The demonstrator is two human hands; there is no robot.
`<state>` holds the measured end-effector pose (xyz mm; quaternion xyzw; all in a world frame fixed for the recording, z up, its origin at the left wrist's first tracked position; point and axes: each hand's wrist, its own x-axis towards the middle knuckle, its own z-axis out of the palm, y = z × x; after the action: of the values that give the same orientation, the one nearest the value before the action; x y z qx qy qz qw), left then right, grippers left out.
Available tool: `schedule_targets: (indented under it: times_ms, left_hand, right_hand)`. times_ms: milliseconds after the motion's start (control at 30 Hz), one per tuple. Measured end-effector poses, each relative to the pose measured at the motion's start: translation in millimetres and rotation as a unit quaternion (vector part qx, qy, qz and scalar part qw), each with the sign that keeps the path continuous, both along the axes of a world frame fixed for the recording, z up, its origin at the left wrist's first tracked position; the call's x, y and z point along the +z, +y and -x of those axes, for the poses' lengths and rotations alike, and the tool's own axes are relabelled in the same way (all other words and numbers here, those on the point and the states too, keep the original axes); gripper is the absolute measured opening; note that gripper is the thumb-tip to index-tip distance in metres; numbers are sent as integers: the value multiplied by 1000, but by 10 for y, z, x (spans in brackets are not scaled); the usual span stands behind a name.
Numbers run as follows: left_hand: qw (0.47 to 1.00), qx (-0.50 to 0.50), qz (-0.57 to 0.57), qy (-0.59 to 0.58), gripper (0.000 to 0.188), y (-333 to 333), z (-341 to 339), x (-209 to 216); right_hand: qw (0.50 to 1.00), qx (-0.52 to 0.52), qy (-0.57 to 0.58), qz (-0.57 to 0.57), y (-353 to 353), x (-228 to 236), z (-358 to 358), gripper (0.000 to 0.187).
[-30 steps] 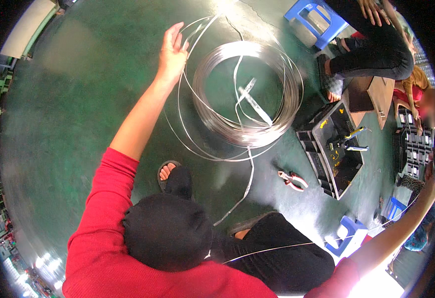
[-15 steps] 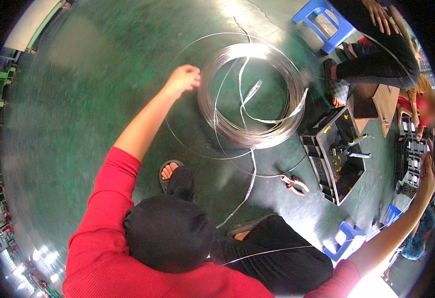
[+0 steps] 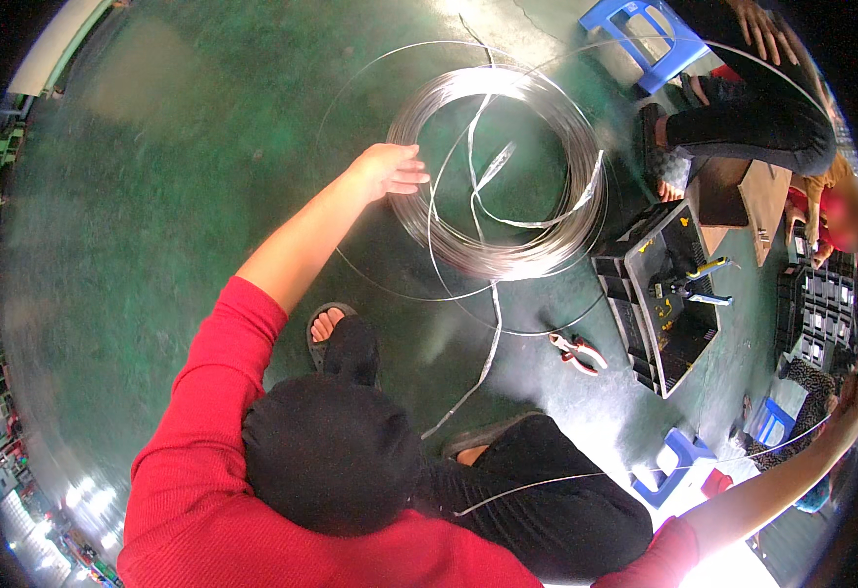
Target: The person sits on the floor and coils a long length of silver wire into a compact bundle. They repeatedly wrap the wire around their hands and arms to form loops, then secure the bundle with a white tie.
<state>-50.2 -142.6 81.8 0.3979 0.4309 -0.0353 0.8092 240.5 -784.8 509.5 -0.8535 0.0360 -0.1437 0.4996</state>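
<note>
Glossy green floor (image 3: 184, 225) bears a round, silvery metal-wire coil (image 3: 507, 263). Left hand (image 3: 388, 172): grip loosely spread at coil's edge. Right hand (image 3: 848, 414): grip cannot be determined.

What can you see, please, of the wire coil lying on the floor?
The wire coil is a bright silvery ring of many thin, metal-looking turns, bundled closely and lying flat on the green floor. Thin strands loop loosely beyond the bundle. Crinkled whitish strips lie across its open middle and right rim. The left hand overlaps its left side in view; whether they touch is unclear.
</note>
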Motion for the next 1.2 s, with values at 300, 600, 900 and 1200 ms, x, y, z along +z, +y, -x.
schedule_targets:
  times_ms: [300,600,900,1200]
  left_hand:
    - [1000,16,-17,-5,22,112,20,162]
    - [993,50,-22,-108,36,304,107,344]
    - [986,33,-139,-89,40,226,72,705]
    - [981,-79,-65,-164,36,383,136,672]
  right_hand:
    - [983,92,-25,157,-344,-263,-213,43]
    - [946,128,45,295,-492,-463,-356,42]
    - [952,156,8,263,-262,-626,-563,38]
    - [953,153,-13,262,-242,-745,-509,38]
